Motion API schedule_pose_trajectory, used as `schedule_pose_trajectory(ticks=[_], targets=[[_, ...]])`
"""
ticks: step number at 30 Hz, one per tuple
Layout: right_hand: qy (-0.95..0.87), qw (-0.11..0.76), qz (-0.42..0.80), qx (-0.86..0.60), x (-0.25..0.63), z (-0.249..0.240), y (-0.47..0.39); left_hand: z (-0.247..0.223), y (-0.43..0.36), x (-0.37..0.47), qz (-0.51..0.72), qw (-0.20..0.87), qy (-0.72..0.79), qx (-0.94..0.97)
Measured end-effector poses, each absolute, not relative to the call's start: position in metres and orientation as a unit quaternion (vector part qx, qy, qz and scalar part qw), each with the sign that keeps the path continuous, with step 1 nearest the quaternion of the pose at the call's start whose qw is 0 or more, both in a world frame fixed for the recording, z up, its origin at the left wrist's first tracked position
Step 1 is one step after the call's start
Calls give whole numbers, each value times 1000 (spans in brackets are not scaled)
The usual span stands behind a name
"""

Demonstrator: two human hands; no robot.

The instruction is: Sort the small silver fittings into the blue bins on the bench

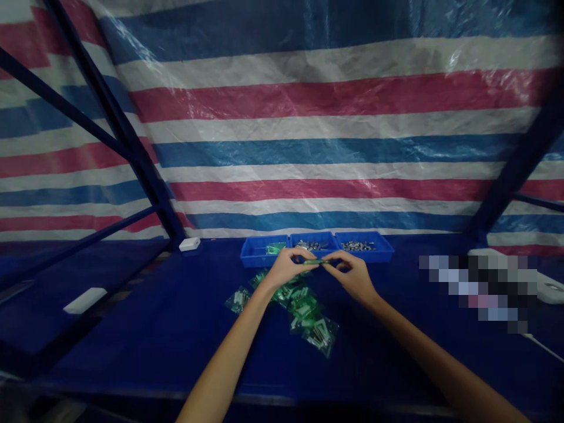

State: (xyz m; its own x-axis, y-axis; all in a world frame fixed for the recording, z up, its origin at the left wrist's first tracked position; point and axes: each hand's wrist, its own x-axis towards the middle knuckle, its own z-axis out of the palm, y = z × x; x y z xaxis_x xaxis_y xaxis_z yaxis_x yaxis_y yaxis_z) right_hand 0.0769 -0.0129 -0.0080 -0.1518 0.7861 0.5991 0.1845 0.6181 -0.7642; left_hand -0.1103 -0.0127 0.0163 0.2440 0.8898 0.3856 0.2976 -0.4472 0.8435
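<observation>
Both hands meet above the middle of the blue table, in front of the blue bins. My left hand pinches one end of a small green plastic bag. At the other end of that bag, the fingers of my right hand are closed on its edge. Just below the hands lies a loose pile of green-tinted clear bags with small light and metal parts inside. One such bag is nearest to me, and another lies at the pile's left.
Three blue bins stand along the back: the left bin holds a green bag, the middle and right small metal parts. White boxes are at left. A pixelated patch, white device and cable are at right.
</observation>
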Motion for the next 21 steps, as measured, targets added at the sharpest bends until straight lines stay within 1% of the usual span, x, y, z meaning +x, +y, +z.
schedule_pose_trajectory(ticks=[3, 5, 8, 11, 14, 16, 18, 21], targets=[[-737, 559, 213, -315, 80, -8, -12, 19, -14, -113, 449, 333, 360, 747], [-739, 562, 196, -316, 81, -8, -12, 21, -16, -114, 435, 334, 350, 759], [-718, 556, 236, -346, 78, -8, -14, 26, -17, -116, 433, 325, 371, 755], [-703, 531, 299, -366, 75, -7, -15, 27, -10, -127, 471, 285, 445, 707], [-710, 509, 315, -371, 75, -10, -12, 22, 2, -152, 537, 220, 520, 626], [-725, 494, 296, -379, 76, -15, -9, 18, 8, -171, 551, 131, 588, 578], [-750, 475, 254, -385, 76, -21, -5, 15, 10, -187, 503, 35, 677, 536], [-801, 436, 177, -370, 77, -29, -3, 13, 7, -199, 402, -37, 768, 498]])
